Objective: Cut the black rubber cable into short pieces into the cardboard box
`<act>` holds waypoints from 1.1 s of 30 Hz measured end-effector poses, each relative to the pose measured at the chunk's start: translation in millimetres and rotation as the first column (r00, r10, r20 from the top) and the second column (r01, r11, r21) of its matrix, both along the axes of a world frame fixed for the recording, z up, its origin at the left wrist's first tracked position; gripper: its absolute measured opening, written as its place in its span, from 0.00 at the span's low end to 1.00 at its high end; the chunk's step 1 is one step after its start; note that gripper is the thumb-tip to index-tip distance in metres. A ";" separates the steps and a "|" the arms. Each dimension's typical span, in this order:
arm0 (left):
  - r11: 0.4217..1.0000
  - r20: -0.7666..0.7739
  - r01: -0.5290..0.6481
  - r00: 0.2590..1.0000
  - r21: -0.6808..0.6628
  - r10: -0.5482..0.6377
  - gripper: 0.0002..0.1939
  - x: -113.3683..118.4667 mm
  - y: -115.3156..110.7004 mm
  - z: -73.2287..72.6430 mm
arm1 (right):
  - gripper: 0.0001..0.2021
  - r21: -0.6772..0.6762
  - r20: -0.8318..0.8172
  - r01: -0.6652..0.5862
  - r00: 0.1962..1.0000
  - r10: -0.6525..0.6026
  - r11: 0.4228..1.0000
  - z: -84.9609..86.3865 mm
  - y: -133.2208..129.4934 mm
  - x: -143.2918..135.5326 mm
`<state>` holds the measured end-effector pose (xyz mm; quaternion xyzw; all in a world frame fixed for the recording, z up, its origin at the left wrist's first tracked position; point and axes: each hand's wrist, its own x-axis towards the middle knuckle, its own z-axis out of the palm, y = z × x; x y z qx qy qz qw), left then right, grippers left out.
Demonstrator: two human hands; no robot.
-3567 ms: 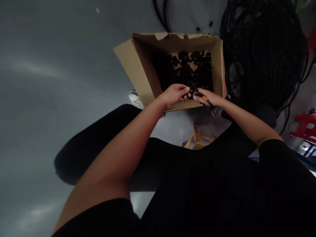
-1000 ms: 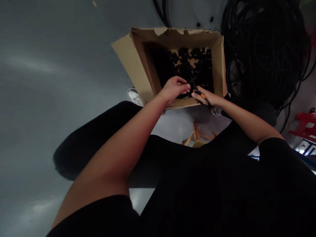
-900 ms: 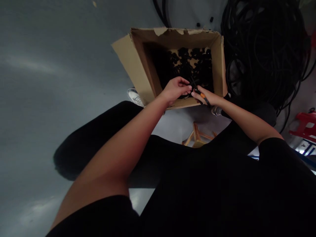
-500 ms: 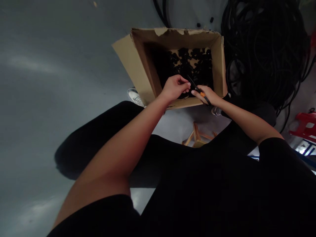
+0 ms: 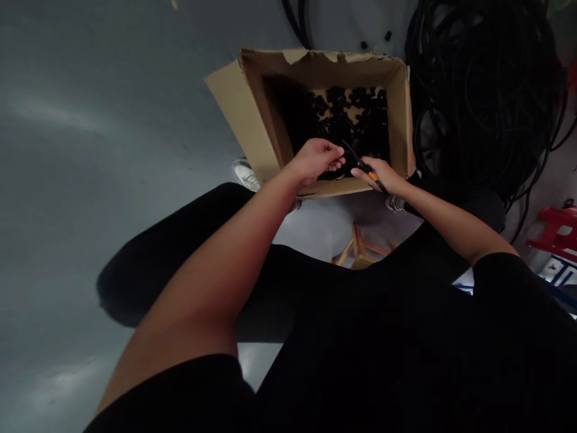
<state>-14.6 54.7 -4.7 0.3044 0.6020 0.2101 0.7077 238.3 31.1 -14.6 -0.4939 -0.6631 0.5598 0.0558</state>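
Over the near side of an open cardboard box (image 5: 399, 114), my right hand (image 5: 383, 173) is closed round scissors (image 5: 372, 176) with black and orange handles. Their dark blades point up and left, toward my other hand. My left hand (image 5: 318, 157) is closed in a pinch just left of the blade tips; whatever sits between its fingertips is too small and dark to make out. Beneath both hands, many small black pieces (image 5: 338, 111) lie loose on the bottom of the box.
A large heap of coiled black cable or tubing (image 5: 482, 90) is right of the box. Two small black bits (image 5: 364, 45) and a bent black tube (image 5: 297, 24) lie beyond it. A wooden stool (image 5: 359, 246) shows between my legs, and a red plastic object (image 5: 554, 228) stands far right.
My left hand has shifted slightly left, away from the scissors, its fingers still pinched. The right hand with the scissors has stayed nearly in place.
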 end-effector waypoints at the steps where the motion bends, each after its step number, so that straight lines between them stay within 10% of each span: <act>1: 1.000 -0.010 0.004 1.000 -0.014 -0.004 0.18 -0.1 -0.1 -1.2 | 0.37 -0.032 -0.007 -0.005 1.000 0.005 0.999 1.4 0.4 1.0; 12: 0.974 0.129 -0.084 0.985 -0.209 0.113 0.22 -1.3 -0.1 3.2 | 0.36 0.012 0.031 -0.058 0.998 0.058 0.998 13.0 10.1 -2.4; 18: 0.964 0.049 -0.194 0.977 -0.182 0.206 0.17 -18.1 3.4 -16.5 | 0.21 -0.202 0.226 -0.018 0.972 0.065 0.979 28.9 12.1 -2.3; 23: 0.987 -0.154 0.140 0.977 -0.073 -0.150 0.16 -21.3 -0.5 -37.3 | 0.06 -0.182 0.481 -0.203 0.835 0.268 0.962 32.9 15.7 1.6; 25: 0.867 -0.371 0.497 0.798 -0.041 -0.475 0.19 -20.6 -3.6 -39.9 | 0.14 -0.223 0.557 -0.285 0.748 0.362 0.932 33.1 15.8 3.5; 27: 0.601 -0.545 0.791 0.454 -0.117 -0.705 0.23 -19.6 -8.5 -41.6 | 0.23 -0.281 0.607 -0.350 0.657 0.447 0.894 34.0 15.3 4.8; 30: 0.258 -0.513 0.929 0.090 -0.266 -0.854 0.29 -17.2 -15.5 -48.9 | 0.34 -0.327 0.620 -0.356 0.619 0.483 0.875 37.0 15.5 6.5; 33: 0.136 -0.470 0.943 -0.025 -0.305 -0.882 0.33 -10.3 -17.5 -60.4 | 0.35 -0.349 0.554 -0.338 0.677 0.484 0.874 42.9 18.7 9.3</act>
